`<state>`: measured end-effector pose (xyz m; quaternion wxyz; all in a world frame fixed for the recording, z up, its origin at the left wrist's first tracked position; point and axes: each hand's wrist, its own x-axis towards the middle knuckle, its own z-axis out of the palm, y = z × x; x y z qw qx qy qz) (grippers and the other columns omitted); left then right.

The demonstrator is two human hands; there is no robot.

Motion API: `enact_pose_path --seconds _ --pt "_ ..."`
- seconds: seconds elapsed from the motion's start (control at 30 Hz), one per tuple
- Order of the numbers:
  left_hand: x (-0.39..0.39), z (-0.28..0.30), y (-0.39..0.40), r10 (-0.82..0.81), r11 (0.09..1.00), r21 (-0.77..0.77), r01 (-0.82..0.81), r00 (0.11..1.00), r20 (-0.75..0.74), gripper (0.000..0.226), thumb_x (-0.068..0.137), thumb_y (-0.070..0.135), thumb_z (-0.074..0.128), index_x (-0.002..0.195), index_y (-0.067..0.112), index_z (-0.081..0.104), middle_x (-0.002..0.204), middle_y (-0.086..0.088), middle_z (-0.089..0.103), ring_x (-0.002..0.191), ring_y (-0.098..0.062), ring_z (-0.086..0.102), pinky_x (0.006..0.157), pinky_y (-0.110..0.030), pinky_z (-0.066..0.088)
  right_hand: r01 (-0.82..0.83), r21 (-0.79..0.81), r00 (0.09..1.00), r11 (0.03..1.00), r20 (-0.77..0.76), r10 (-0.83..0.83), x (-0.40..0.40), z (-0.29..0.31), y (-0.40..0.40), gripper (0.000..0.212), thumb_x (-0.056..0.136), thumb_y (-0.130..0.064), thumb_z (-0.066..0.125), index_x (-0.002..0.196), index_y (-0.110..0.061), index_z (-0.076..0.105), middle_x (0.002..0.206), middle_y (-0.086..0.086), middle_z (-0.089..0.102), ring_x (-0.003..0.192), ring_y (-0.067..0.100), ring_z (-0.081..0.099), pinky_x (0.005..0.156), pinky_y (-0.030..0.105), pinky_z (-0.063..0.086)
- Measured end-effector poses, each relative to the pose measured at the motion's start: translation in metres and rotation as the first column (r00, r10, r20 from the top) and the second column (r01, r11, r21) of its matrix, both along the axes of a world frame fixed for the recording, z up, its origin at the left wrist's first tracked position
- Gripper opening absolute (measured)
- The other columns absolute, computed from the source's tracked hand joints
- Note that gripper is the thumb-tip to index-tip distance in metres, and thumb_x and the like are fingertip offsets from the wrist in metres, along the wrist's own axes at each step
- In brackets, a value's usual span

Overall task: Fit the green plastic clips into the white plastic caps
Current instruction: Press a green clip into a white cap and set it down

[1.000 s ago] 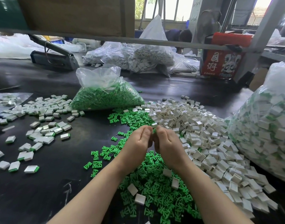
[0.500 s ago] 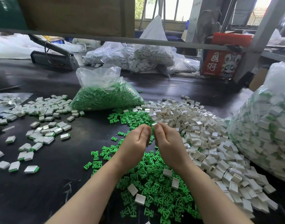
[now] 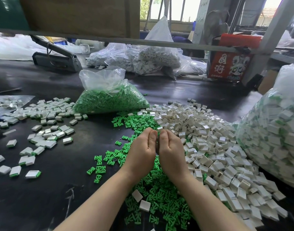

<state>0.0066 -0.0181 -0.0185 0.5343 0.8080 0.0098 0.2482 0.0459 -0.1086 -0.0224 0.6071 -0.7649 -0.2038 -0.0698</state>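
My left hand and my right hand are pressed side by side above the table, backs toward the camera, fingers curled away. Their fingertips pinch a small piece together. A white cap shows just at the fingertips, and the green clip against it is almost wholly hidden. Loose green clips lie heaped under my wrists. A broad heap of empty white caps spreads to the right. Caps with clips fitted lie scattered on the left.
A clear bag of green clips stands behind the heaps. A large bag of fitted caps bulges at the right. Bags of white parts, a grey sealing tool and a red box line the back of the black table.
My two hands have stayed together in the same spot, shifting slightly and closing the gap between their fingertips. The heaps have not moved.
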Motion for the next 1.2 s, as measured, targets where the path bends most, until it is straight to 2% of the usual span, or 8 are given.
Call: enact_pose_path --seconds 0.13,0.23,0.33,0.63,0.73,0.9,1.03,1.2 --pt "-0.001 0.003 0.002 -0.042 0.999 -0.012 0.042 0.999 -0.020 0.029 0.105 0.024 0.041 0.080 0.016 0.053 0.067 0.010 0.054 0.061 -0.007 0.047 0.061 -0.036 0.043 -0.015 -0.099 0.999 0.995 0.040 0.019 0.003 0.001 -0.005 0.039 0.103 -0.021 0.038 0.070 -0.008 0.054 0.059 0.001 0.053 0.058 0.022 0.049 0.059 0.049 0.043" --pt "0.000 0.006 0.011 -0.169 0.964 -0.219 0.148 0.982 -0.079 0.033 0.105 0.021 0.042 0.075 0.018 0.055 0.058 0.016 0.052 0.057 -0.001 0.047 0.056 -0.018 0.040 -0.062 -0.033 0.998 0.998 0.002 0.062 0.004 0.004 -0.005 0.039 0.096 -0.029 0.038 0.061 -0.017 0.049 0.055 -0.004 0.048 0.056 0.020 0.044 0.059 0.049 0.041" --pt "0.001 0.006 0.018 -0.276 0.912 -0.349 0.216 0.952 -0.132 0.037 0.104 0.023 0.042 0.068 0.017 0.048 0.054 0.014 0.042 0.050 -0.003 0.037 0.049 -0.014 0.034 -0.087 0.055 0.995 0.995 -0.037 0.089 0.003 0.006 -0.003 0.035 0.090 -0.032 0.038 0.057 -0.023 0.044 0.051 -0.009 0.043 0.054 0.017 0.039 0.056 0.046 0.036" --pt "0.002 0.003 0.021 -0.284 0.936 -0.256 0.243 0.949 -0.135 0.041 0.105 0.027 0.039 0.067 0.025 0.054 0.056 0.016 0.042 0.053 -0.002 0.038 0.052 -0.015 0.035 -0.118 0.000 0.991 0.993 -0.060 0.118 0.008 0.010 -0.010 0.027 0.101 -0.017 0.047 0.075 -0.014 0.056 0.059 -0.006 0.049 0.056 0.013 0.045 0.056 0.035 0.038" --pt "0.002 0.002 0.022 -0.248 0.945 -0.255 0.206 0.957 -0.147 0.037 0.105 0.027 0.040 0.070 0.018 0.048 0.058 0.015 0.042 0.055 -0.003 0.038 0.055 -0.015 0.036 -0.121 0.120 0.983 0.985 -0.123 0.136 0.011 0.011 -0.014 0.022 0.100 -0.015 0.051 0.084 -0.005 0.061 0.057 -0.001 0.054 0.047 0.005 0.044 0.047 0.020 0.037" --pt "0.004 -0.001 0.027 -0.274 0.909 -0.368 0.197 0.947 -0.169 0.039 0.105 0.029 0.042 0.067 0.025 0.051 0.062 0.013 0.044 0.058 -0.006 0.040 0.061 -0.018 0.039 -0.118 0.384 0.944 0.916 -0.241 0.223 0.016 0.014 -0.018 0.013 0.097 -0.003 0.053 0.094 0.000 0.065 0.062 0.005 0.064 0.049 0.006 0.056 0.047 0.015 0.041" --pt "0.003 -0.002 0.026 -0.283 0.903 -0.376 0.208 0.947 -0.155 0.037 0.100 0.033 0.042 0.067 0.028 0.056 0.065 0.011 0.048 0.062 -0.004 0.045 0.063 -0.015 0.044 -0.151 0.416 0.926 0.897 -0.257 0.276 0.014 0.014 -0.017 0.012 0.096 -0.007 0.056 0.088 -0.005 0.065 0.064 0.006 0.066 0.053 0.008 0.057 0.048 0.016 0.042" --pt "0.004 -0.003 0.027 -0.280 0.905 -0.369 0.210 0.948 -0.149 0.034 0.095 0.037 0.042 0.068 0.033 0.062 0.066 0.015 0.052 0.066 -0.003 0.050 0.072 -0.020 0.047 -0.224 0.380 0.925 0.898 -0.207 0.318 0.014 0.013 -0.019 0.009 0.097 -0.004 0.054 0.105 -0.003 0.058 0.068 0.003 0.065 0.060 0.008 0.060 0.055 0.016 0.046"
